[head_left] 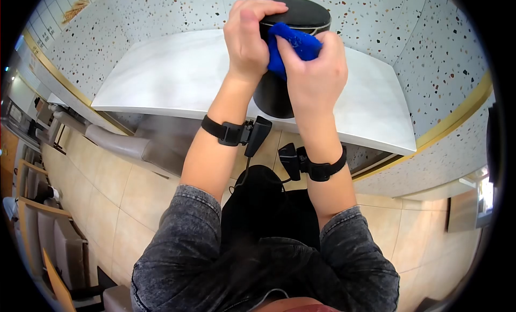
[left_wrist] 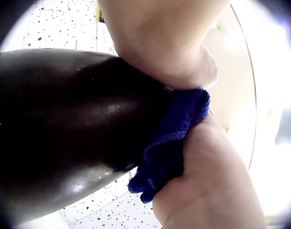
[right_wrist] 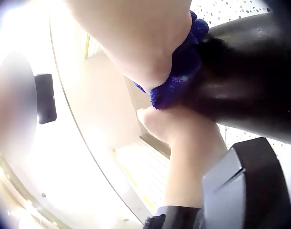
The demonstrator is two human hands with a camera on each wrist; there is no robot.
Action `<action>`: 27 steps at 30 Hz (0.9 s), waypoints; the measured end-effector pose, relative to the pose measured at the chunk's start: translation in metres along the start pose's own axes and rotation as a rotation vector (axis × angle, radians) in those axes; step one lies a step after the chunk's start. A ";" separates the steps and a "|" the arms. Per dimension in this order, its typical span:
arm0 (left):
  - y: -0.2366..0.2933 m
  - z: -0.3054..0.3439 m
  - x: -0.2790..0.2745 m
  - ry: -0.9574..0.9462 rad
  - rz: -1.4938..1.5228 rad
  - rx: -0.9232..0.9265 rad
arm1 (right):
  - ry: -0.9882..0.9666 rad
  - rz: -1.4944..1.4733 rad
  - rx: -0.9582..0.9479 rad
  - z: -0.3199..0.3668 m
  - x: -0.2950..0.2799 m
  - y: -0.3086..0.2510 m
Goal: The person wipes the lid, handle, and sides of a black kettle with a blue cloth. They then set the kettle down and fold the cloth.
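Observation:
A tall black cylinder with a dark lid (head_left: 301, 11) stands on the white table, tilt unclear. My left hand (head_left: 247, 40) holds its upper left side, fingers reaching over the lid's edge. At the upper right side, my right hand (head_left: 320, 70) grips a blue cloth (head_left: 277, 59) pressed to the cylinder, thumb on the cloth. The left wrist view has the glossy cylinder wall (left_wrist: 64, 124), the cloth (left_wrist: 171, 129) bunched between both hands. In the right wrist view the cloth (right_wrist: 181, 76) lies against the cylinder (right_wrist: 250, 76); the fingers' far ends are hidden.
The white table (head_left: 166, 70) meets a speckled wall panel (head_left: 177, 11) behind. A grey padded bench (head_left: 115, 142) is at the left, with chairs (head_left: 64, 247) farther down. Wrist cameras with black straps (head_left: 231, 133) sit on both forearms, a cable hanging between them.

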State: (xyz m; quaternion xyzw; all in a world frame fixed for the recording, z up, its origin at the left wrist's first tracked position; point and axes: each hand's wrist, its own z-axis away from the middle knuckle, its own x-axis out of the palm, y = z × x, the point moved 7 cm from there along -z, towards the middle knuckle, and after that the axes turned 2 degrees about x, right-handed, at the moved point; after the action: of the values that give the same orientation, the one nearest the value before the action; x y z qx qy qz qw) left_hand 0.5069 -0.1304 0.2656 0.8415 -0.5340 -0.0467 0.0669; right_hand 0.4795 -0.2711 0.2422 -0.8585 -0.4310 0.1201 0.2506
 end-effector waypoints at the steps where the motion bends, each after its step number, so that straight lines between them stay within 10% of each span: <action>1: 0.000 0.000 0.000 0.000 -0.024 0.038 | 0.000 0.000 0.002 0.002 -0.001 0.001; 19: 0.009 -0.001 0.001 0.028 -0.060 0.140 | -0.015 -0.082 0.167 0.025 -0.001 0.018; 27: 0.007 -0.001 0.001 0.058 -0.064 0.180 | -0.028 -0.058 -0.058 0.001 -0.004 0.006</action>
State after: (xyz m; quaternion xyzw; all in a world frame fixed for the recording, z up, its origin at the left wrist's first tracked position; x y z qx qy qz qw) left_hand 0.5015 -0.1346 0.2682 0.8618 -0.5067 0.0238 0.0046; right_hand 0.4810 -0.2771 0.2383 -0.8509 -0.4622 0.1122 0.2228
